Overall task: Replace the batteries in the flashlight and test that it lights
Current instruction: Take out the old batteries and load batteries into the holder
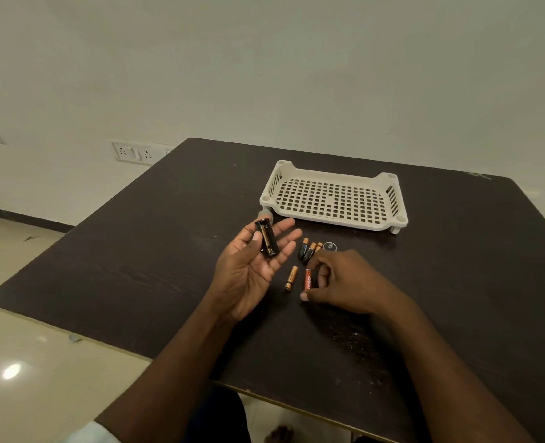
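My left hand [252, 270] lies palm up above the dark table [143, 257] and holds a black battery holder [267, 238] with one battery in it, my thumb against its side. My right hand [347, 282] pinches a red and orange battery [308, 279] lying on the table. A gold battery [291, 278] lies just left of it. Three black and gold batteries [307, 250] lie beyond my right hand, beside a round black cap [330, 246]. A grey cylinder [264, 215], perhaps the flashlight body, peeks out behind my left fingers.
A white perforated plastic tray [333, 196] stands on short legs at the back of the table. Wall sockets [133, 152] sit on the wall at the left. The table's front edge runs close to my body.
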